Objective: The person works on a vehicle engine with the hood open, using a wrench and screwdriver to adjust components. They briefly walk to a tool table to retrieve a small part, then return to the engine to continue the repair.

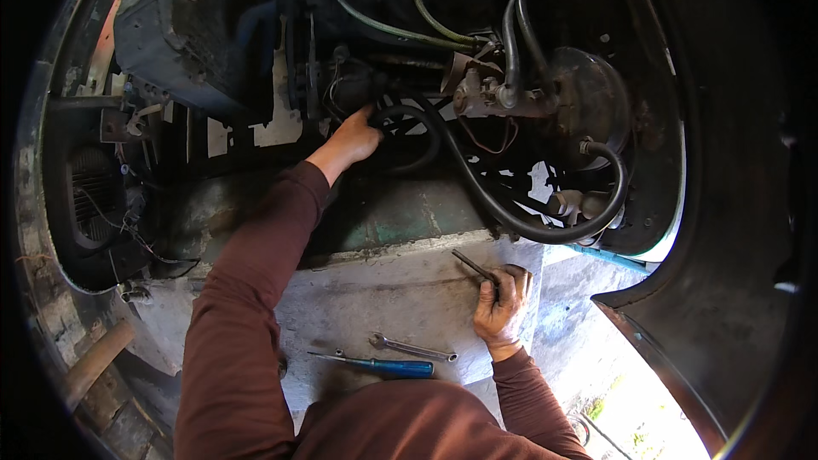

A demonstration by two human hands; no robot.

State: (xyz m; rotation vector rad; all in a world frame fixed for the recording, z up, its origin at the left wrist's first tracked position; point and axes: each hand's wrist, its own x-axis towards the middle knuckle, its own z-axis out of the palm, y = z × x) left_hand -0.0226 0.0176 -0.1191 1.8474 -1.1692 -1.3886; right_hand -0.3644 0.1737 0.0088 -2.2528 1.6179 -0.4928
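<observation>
Currently we are reaching our left hand [356, 138] into the engine bay, toward 12 o'clock, where it is closing around a black rubber hose [477, 183]. The fingers are curled over the hose near its end; how tightly we cannot tell, as the fingertips are hidden behind it. The hose is looping away toward 3 o'clock, below the round brake booster [588, 102].

Our right hand [503, 302] is resting at 5 o'clock on the concrete ledge [383, 290], loosely closed on a thin dark metal tool [474, 265].

Judgement: we are best gripping the hose close to its fitting and working it with small twists rather than a straight pull. A blue-handled screwdriver [383, 366] and a wrench [413, 347] are lying near 6 o'clock, within reach.
</observation>
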